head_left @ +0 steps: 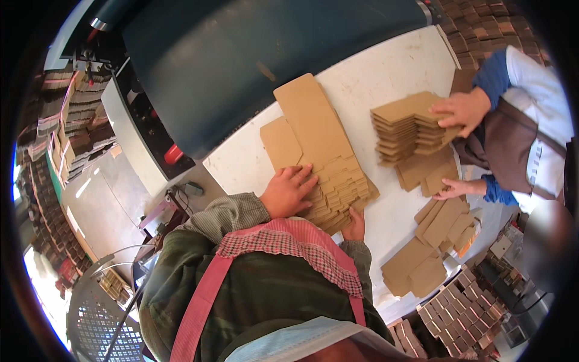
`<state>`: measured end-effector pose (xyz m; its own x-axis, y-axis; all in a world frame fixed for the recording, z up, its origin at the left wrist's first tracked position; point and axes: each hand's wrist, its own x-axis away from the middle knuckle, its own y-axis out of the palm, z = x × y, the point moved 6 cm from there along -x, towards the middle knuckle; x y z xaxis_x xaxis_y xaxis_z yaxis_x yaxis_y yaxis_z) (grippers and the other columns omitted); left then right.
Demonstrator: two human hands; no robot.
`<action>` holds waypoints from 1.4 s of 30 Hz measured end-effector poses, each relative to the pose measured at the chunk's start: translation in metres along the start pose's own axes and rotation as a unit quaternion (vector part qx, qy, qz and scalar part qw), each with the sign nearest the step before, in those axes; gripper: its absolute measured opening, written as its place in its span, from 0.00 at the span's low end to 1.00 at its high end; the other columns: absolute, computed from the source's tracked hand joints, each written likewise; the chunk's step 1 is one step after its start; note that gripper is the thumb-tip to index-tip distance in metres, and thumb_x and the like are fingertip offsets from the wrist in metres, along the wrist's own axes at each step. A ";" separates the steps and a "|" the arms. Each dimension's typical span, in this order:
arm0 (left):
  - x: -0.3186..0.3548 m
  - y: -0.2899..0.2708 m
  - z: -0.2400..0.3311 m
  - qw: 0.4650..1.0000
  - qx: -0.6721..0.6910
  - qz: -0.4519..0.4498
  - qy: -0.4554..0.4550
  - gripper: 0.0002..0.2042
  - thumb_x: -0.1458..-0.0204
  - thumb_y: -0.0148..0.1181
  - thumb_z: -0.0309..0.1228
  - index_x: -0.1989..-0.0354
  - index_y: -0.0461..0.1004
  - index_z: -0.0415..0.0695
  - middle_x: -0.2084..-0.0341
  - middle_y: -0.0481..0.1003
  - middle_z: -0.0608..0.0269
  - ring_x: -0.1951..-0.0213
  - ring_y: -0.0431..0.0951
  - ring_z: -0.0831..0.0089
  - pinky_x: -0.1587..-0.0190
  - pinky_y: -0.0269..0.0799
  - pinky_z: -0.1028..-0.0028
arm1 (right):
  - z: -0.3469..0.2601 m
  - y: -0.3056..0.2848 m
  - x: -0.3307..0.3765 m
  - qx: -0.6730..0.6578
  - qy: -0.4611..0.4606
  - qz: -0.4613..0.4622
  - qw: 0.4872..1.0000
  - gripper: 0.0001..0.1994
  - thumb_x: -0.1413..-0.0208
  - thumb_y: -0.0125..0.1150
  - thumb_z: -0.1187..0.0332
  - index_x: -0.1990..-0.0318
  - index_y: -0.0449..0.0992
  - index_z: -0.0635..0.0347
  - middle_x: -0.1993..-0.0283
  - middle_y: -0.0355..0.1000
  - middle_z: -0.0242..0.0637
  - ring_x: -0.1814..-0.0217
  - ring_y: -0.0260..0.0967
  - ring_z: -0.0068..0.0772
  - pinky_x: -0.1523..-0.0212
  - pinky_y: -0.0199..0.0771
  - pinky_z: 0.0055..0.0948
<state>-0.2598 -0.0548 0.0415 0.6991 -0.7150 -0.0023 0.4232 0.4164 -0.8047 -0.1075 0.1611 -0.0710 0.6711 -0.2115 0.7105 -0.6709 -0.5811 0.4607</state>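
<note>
Brown cardboard lay in a fanned stack of flat, notched pieces (338, 178) on the white tabletop (392, 69), directly in front of the person, its upper end reaching to the edge of a dark, wide belt (235, 66). The left hand (288, 190) rested on the near left part of this stack, palm down, its grip apart and the fingers spread over the stepped edges. The right hand (354, 224) touched the stack's near right edge, thumb side up; some of its fingers were hidden, so whether that grip was clamped on the cardboard could not be told. A pink apron (202, 308) covered part of the person's dark green top (271, 286).

Across to the right, a co-worker's upper hand (461, 111) lay on a tall, layered stack of similar cardboard (401, 130), while the co-worker's lower hand (453, 189) touched pieces just below it. Nearer the person, on the right, a loose pile of cardboard (422, 256) overlapped on the tabletop. Bundled cardboard (461, 311) stood beyond it, at the lower right, and more stacks (84, 114) stood at the left.
</note>
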 end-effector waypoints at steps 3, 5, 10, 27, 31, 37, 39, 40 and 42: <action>0.009 0.013 0.012 0.997 0.079 0.003 0.012 0.30 0.58 0.66 0.38 0.45 0.68 0.42 0.49 0.70 0.54 0.53 0.69 0.57 0.48 0.63 0.60 | -0.005 -0.007 0.004 0.017 -0.034 -0.021 0.999 0.25 0.43 0.45 0.78 0.36 0.53 0.62 0.39 0.61 0.42 0.38 0.61 0.40 0.39 0.62 0.41; 0.005 0.000 0.003 0.988 0.086 0.123 0.018 0.26 0.57 0.65 0.36 0.47 0.69 0.42 0.58 0.75 0.55 0.58 0.73 0.56 0.50 0.63 0.60 | -0.008 -0.004 0.004 0.024 -0.047 -0.041 0.998 0.24 0.42 0.46 0.77 0.37 0.54 0.63 0.40 0.62 0.43 0.40 0.62 0.39 0.40 0.64 0.38; -0.017 -0.021 -0.090 0.964 -0.006 0.231 -0.131 0.25 0.49 0.60 0.38 0.41 0.65 0.51 0.40 0.62 0.51 0.38 0.56 0.46 0.37 0.47 0.49 | -0.003 -0.011 0.002 0.031 -0.065 -0.042 0.997 0.22 0.42 0.49 0.75 0.39 0.56 0.64 0.43 0.64 0.41 0.44 0.66 0.36 0.46 0.70 0.35; -0.114 0.002 -0.067 0.985 -0.136 -0.088 0.055 0.57 0.75 0.65 0.67 0.33 0.52 0.53 0.34 0.50 0.51 0.32 0.44 0.50 0.33 0.35 0.48 | 0.002 0.030 -0.040 0.003 -0.058 -0.058 0.997 0.22 0.44 0.52 0.73 0.41 0.59 0.59 0.49 0.67 0.38 0.51 0.69 0.35 0.54 0.76 0.37; -0.104 0.002 -0.081 0.998 -0.055 -0.028 -0.010 0.53 0.68 0.62 0.65 0.33 0.52 0.51 0.34 0.51 0.50 0.32 0.45 0.49 0.34 0.36 0.49 | -0.031 0.083 -0.026 0.064 -0.068 -0.069 0.993 0.22 0.42 0.51 0.71 0.39 0.58 0.59 0.48 0.68 0.39 0.49 0.70 0.35 0.52 0.75 0.36; -0.065 -0.020 -0.079 0.952 0.246 0.175 -0.050 0.34 0.50 0.56 0.43 0.34 0.55 0.46 0.35 0.53 0.50 0.33 0.49 0.54 0.33 0.42 0.61 | -0.069 0.157 0.002 -0.022 -0.030 -0.277 0.960 0.32 0.35 0.34 0.45 0.36 0.55 0.63 0.40 0.65 0.43 0.43 0.67 0.37 0.42 0.64 0.38; -0.054 -0.032 -0.071 0.932 0.299 0.204 -0.024 0.30 0.47 0.50 0.32 0.34 0.54 0.44 0.34 0.52 0.51 0.32 0.48 0.58 0.33 0.43 0.67 | -0.036 0.157 -0.020 0.248 -0.191 -0.252 0.916 0.25 0.33 0.35 0.54 0.38 0.58 0.64 0.44 0.67 0.41 0.46 0.66 0.32 0.46 0.67 0.29; -0.046 -0.035 -0.072 0.927 0.307 0.217 -0.003 0.29 0.47 0.49 0.31 0.34 0.54 0.43 0.34 0.52 0.51 0.32 0.48 0.59 0.33 0.42 0.67 | -0.020 0.167 -0.018 0.154 -0.108 -0.242 0.952 0.23 0.34 0.38 0.58 0.38 0.58 0.64 0.46 0.68 0.40 0.47 0.66 0.30 0.47 0.68 0.28; -0.033 -0.038 -0.081 0.918 0.311 0.239 0.051 0.28 0.46 0.43 0.27 0.34 0.52 0.40 0.33 0.50 0.51 0.32 0.49 0.61 0.33 0.42 0.68 | 0.010 0.186 -0.015 0.117 -0.065 -0.263 0.956 0.21 0.35 0.43 0.62 0.39 0.59 0.63 0.48 0.69 0.39 0.48 0.66 0.26 0.51 0.70 0.27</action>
<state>-0.3454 -0.0929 0.0237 0.8461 -0.4028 -0.3492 0.3515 0.9140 -0.2028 -0.2391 0.0485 -0.0011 0.9394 0.0716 0.3352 -0.1515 -0.7904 0.5935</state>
